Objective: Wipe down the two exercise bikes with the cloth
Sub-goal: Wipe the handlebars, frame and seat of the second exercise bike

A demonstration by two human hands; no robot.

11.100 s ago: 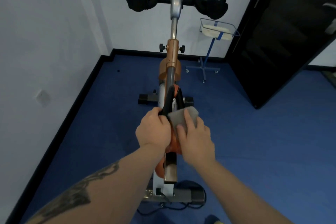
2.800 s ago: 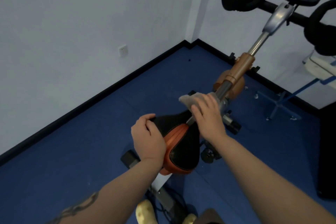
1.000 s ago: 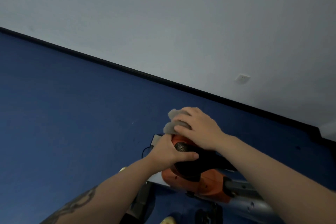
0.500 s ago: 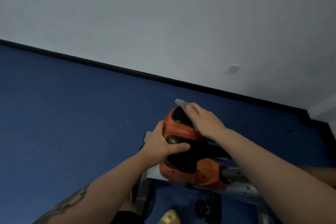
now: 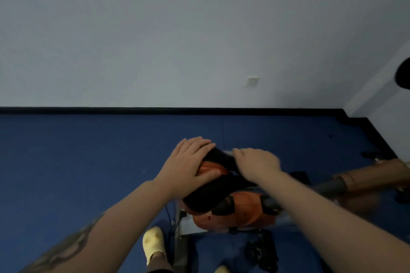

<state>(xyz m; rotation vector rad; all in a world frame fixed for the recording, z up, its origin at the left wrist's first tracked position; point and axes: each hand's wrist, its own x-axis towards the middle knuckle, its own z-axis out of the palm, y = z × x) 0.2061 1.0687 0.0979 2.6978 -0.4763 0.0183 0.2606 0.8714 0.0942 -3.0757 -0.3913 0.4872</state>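
Note:
The exercise bike's black and orange saddle (image 5: 221, 187) sits at centre, above the orange flywheel cover (image 5: 241, 214). My left hand (image 5: 188, 163) lies over the saddle's left end, fingers stretched across the top and thumb along the orange side. My right hand (image 5: 257, 163) curls over the saddle's far edge and holds the grey cloth (image 5: 228, 152) against it. Only a thin strip of cloth shows beside the fingertips. The bike's frame tube (image 5: 328, 186) runs off to the right, blurred.
A white wall with a socket (image 5: 252, 81) and a black skirting board (image 5: 133, 110) faces me across blue floor. My foot in a yellow shoe (image 5: 154, 244) stands left of the bike's base. A black pedal (image 5: 261, 250) hangs below. A handlebar end (image 5: 402, 76) shows at the right edge.
My view swung right and levelled. My left hand shifted from gripping the saddle's side to lying over its top. My right hand slid the cloth rightward along the far edge.

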